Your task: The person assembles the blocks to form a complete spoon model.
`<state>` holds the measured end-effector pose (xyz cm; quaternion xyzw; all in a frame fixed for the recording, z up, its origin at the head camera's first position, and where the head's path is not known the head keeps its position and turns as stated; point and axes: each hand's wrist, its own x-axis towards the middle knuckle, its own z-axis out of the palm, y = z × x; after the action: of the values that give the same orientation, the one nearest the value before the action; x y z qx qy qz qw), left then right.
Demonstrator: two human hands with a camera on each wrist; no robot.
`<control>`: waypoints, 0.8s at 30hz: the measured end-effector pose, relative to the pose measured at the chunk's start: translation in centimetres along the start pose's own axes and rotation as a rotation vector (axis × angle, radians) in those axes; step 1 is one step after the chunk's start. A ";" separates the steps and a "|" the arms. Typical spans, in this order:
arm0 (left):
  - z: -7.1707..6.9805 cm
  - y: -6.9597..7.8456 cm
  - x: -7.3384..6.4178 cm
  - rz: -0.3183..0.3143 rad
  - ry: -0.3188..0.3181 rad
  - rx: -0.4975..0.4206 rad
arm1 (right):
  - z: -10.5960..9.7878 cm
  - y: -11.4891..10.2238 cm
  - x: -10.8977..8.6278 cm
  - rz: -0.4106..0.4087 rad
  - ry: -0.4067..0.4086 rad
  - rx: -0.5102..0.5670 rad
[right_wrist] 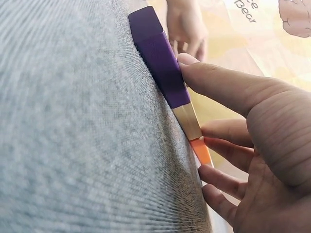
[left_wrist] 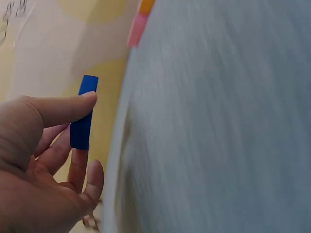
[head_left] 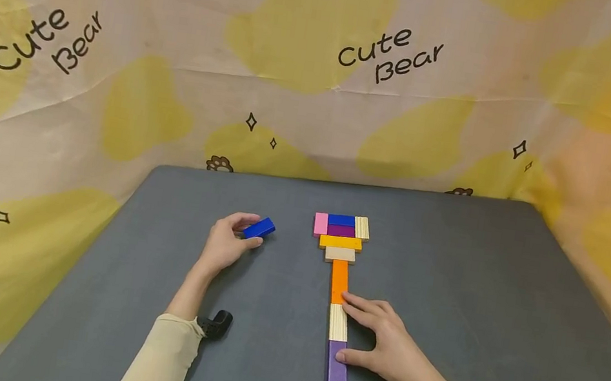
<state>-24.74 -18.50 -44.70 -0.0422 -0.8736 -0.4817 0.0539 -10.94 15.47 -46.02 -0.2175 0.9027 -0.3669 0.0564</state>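
Observation:
My left hand (head_left: pixel 224 245) holds a blue block (head_left: pixel 260 228) between thumb and fingers, left of a row of blocks. In the left wrist view the thumb lies across that blue block (left_wrist: pixel 83 114). My right hand (head_left: pixel 392 343) is spread beside the row's near end. Its thumb touches the purple block (head_left: pixel 337 367), and its fingertips reach the orange block (head_left: pixel 339 280). Between those two lies a pale wooden block (head_left: pixel 339 323). The right wrist view shows the thumb against the side of the purple block (right_wrist: pixel 163 68).
Beyond the orange block lie a cream block (head_left: pixel 340 255) and a yellow-orange block (head_left: pixel 340 243). Farthest are a pink block (head_left: pixel 321 224), a second blue block (head_left: pixel 341 220), a dark purple block (head_left: pixel 341 230) and a striped wooden block (head_left: pixel 362 228). A patterned cloth (head_left: pixel 314 42) hangs behind the grey table (head_left: pixel 473 292).

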 end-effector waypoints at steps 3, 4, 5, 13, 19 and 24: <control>1.5 1.4 0.6 0.056 -0.013 -0.010 | 0.1 0.0 0.1 -0.001 -0.010 -0.003; 2.1 1.9 1.0 0.080 -0.019 -0.011 | 0.1 0.0 0.1 -0.001 -0.009 -0.001; 2.6 2.3 1.4 0.101 -0.027 -0.013 | 0.1 0.0 0.1 0.001 -0.007 0.000; 6.6 4.8 4.8 0.181 -0.038 0.002 | -0.1 -0.1 0.2 0.006 -0.008 -0.009; 8.6 5.0 6.6 0.187 -0.065 -0.030 | -0.2 -0.1 0.2 0.026 -0.011 -0.016; 9.4 4.3 7.5 0.097 -0.034 -0.120 | -0.1 -0.1 0.3 0.019 -0.019 -0.016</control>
<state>-32.11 -8.13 -45.11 -0.0959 -0.8408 -0.5294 0.0597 -11.23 15.36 -45.89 -0.2130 0.9071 -0.3570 0.0667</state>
